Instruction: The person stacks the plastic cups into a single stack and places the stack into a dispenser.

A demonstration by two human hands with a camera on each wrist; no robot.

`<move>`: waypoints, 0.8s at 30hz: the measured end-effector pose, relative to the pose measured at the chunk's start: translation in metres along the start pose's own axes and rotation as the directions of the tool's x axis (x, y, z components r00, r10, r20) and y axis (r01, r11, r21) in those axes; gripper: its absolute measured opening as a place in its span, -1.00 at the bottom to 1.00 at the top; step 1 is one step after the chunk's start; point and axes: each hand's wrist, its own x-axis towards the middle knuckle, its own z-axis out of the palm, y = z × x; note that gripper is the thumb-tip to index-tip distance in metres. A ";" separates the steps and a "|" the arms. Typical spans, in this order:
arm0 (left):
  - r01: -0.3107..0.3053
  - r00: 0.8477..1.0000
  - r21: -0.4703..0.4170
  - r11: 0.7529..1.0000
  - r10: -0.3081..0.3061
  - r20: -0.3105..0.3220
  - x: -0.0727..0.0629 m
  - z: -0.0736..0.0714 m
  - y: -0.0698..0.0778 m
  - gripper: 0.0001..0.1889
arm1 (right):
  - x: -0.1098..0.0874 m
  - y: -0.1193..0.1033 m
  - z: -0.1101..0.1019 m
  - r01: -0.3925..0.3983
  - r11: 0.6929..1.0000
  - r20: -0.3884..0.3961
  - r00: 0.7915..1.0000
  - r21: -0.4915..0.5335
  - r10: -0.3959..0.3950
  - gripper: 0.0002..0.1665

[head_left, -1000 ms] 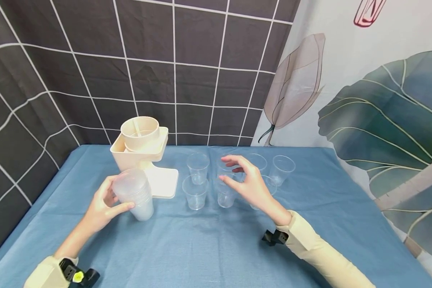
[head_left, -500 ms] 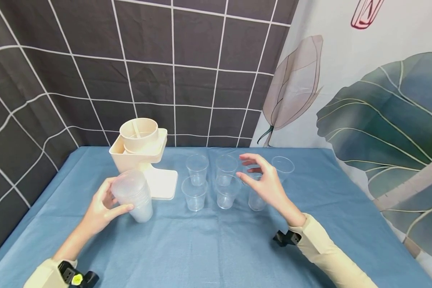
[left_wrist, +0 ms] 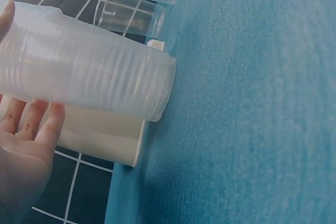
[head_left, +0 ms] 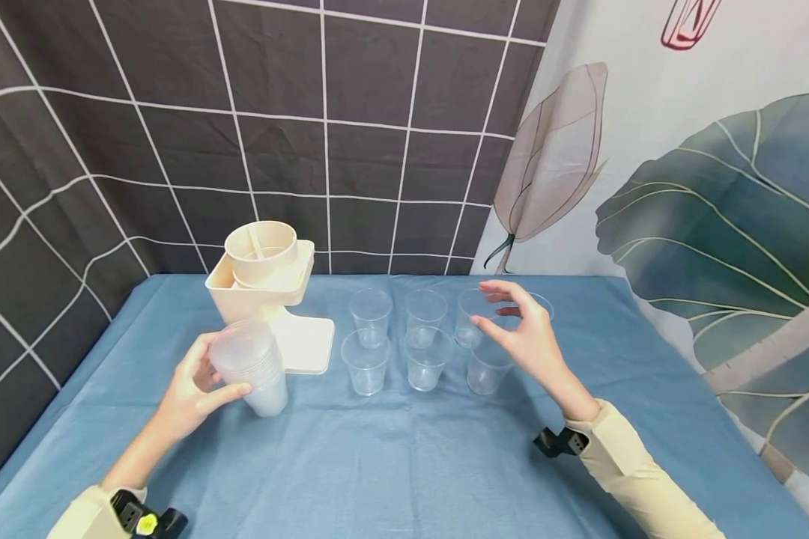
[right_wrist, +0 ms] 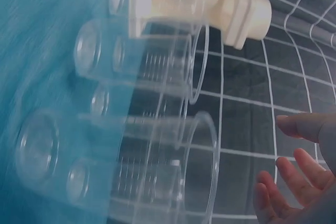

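Note:
My left hand (head_left: 192,385) grips a stack of nested clear plastic cups (head_left: 251,367), tilted a little, at the left of the table. In the left wrist view, the stack (left_wrist: 94,66) lies between thumb and fingers. My right hand (head_left: 532,337) holds nothing; its fingers are loosely bent above the right end of two rows of single clear cups. Beneath it is the front right cup (head_left: 485,374), partly covered. Further left stand a front middle cup (head_left: 426,370) and a front left cup (head_left: 366,370). In the right wrist view, the fingers are apart from the cup (right_wrist: 202,171) rims.
Behind the stack stands a cream plastic holder (head_left: 297,273) with a round cup-like top (head_left: 263,251) and a flat base plate (head_left: 306,344). A blue cloth (head_left: 377,464) covers the table. A dark grid-patterned curtain (head_left: 371,157) hangs behind it.
My right hand has moved rightward over the cups, from the middle column to the right end. The left hand and its stack have stayed in place.

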 end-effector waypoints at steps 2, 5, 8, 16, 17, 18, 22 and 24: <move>-0.001 1.000 0.000 1.000 0.001 0.001 0.000 0.000 0.000 -0.22 | 0.000 0.003 -0.005 -0.006 1.000 -0.011 1.000 -0.021 0.006 -0.44; -0.001 1.000 0.006 1.000 0.001 0.003 0.001 0.000 -0.001 -0.22 | -0.001 0.010 -0.010 -0.014 0.998 -0.035 0.999 -0.057 0.012 -0.42; -0.003 1.000 0.007 1.000 0.003 0.002 0.000 0.000 -0.002 -0.21 | -0.001 0.016 -0.014 -0.019 0.997 -0.063 0.998 -0.076 0.014 -0.42; -0.006 1.000 -0.002 1.000 0.006 0.003 0.000 -0.001 -0.003 -0.21 | 0.000 0.033 -0.019 -0.025 0.996 -0.147 0.989 -0.084 0.013 -0.41; -0.007 1.000 -0.008 1.000 0.007 0.003 0.000 -0.001 -0.003 -0.21 | 0.000 0.034 -0.019 -0.027 0.996 -0.156 0.988 -0.084 0.013 -0.40; -0.008 1.000 -0.015 1.000 0.008 0.003 0.000 -0.001 -0.003 -0.21 | 0.000 0.035 -0.020 -0.027 0.996 -0.164 0.986 -0.081 0.014 -0.40; -0.015 1.000 -0.023 1.000 0.015 0.004 -0.001 -0.001 -0.004 -0.21 | 0.001 0.040 -0.023 -0.033 0.995 -0.196 0.981 -0.094 0.014 -0.38; -0.016 1.000 -0.024 1.000 0.016 0.005 0.000 -0.001 -0.004 -0.21 | 0.001 0.043 -0.025 -0.039 0.994 -0.208 0.978 -0.105 0.017 -0.37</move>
